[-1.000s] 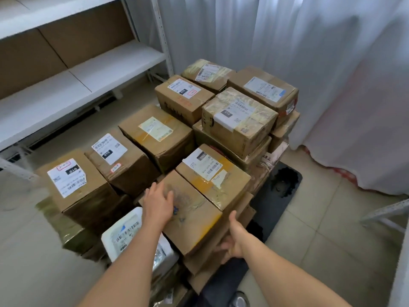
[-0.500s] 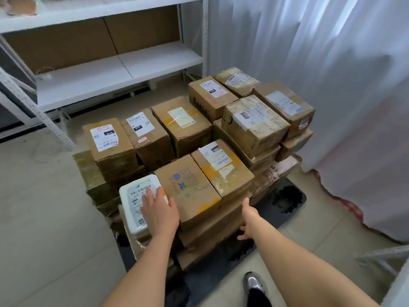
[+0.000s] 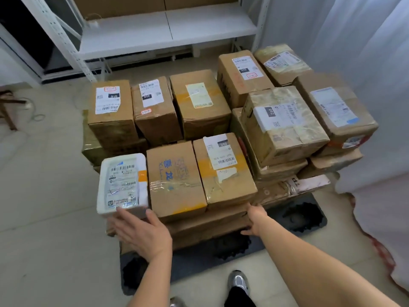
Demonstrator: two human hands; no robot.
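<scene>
Two grips: left grip, fingers spread, is laid against white parcel at 7 o'clock; right grip is set at flat carton, 5 o'clock, closure not discernible.

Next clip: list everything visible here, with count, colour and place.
cardboard parcels: nine on top, more beneath, brown, stacked mid-floor
foam box: one, white, stack's front left corner
flat carton: one, brown, beneath the front parcels
pallet: one, black, under the stack
shelving rack: one, white, behind the stack
curtain: white, right side
shoes: two, silvery, bottom edge
left hand: fingers straight, touching the foam box's near edge
right hand: against the flat carton's right end
</scene>
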